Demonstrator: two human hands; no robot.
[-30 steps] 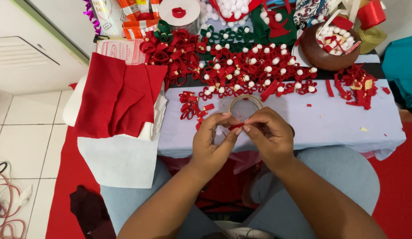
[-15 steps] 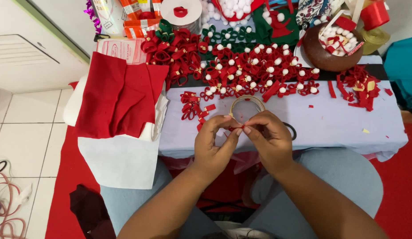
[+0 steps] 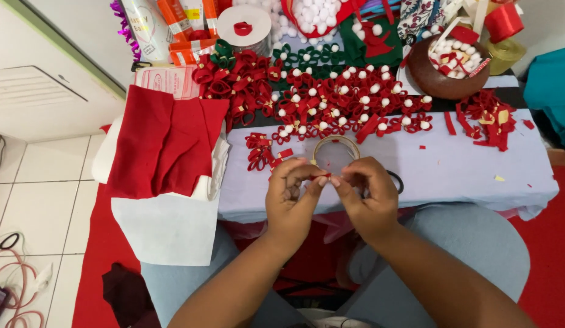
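Both hands pinching a small red felt strip above the front edge of a low table.

The left hand (image 3: 290, 197) and right hand (image 3: 369, 195) meet fingertip to fingertip, closed together on the red felt strip (image 3: 323, 175), which sits just in front of a roll of clear tape (image 3: 335, 150) on the pale tablecloth (image 3: 465, 173). The step appears to be shaping one piece (its exact form is hidden by the fingers); the next move likely calls for a steady pinch. Finished red bows with white pompoms (image 3: 331, 103) lie farther back, folded red felt (image 3: 164, 143) at left.
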